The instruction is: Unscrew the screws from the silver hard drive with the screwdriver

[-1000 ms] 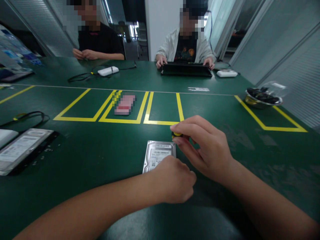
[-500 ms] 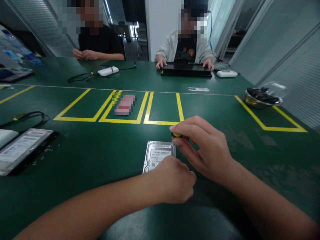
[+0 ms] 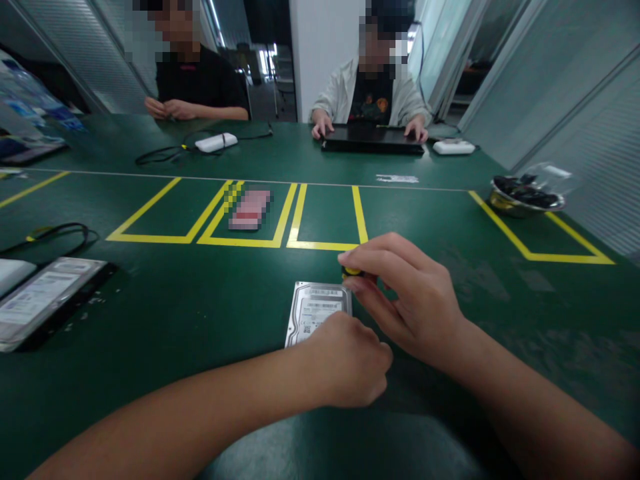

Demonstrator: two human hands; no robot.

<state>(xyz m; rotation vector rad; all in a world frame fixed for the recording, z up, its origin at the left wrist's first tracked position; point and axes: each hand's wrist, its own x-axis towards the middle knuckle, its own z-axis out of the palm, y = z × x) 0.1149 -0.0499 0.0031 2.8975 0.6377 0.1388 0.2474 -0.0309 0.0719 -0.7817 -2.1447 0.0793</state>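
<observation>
A silver hard drive with a white label lies on the green table in front of me. My left hand is closed in a fist over its lower right part, and whatever the fingers may grip is hidden beneath. Just above the drive's upper right corner, my right hand pinches a small black-and-yellow handle between thumb and fingers. Only the end of that handle shows; the rest of it is covered by the hand.
Yellow tape outlines mark the table, one around a blurred pink item. Another hard drive lies left. A metal bowl of dark items stands right. Across the table sit two people, one touching a black laptop.
Both my hands and the hard drive stay practically where they were. The person at the back left has moved their head slightly.
</observation>
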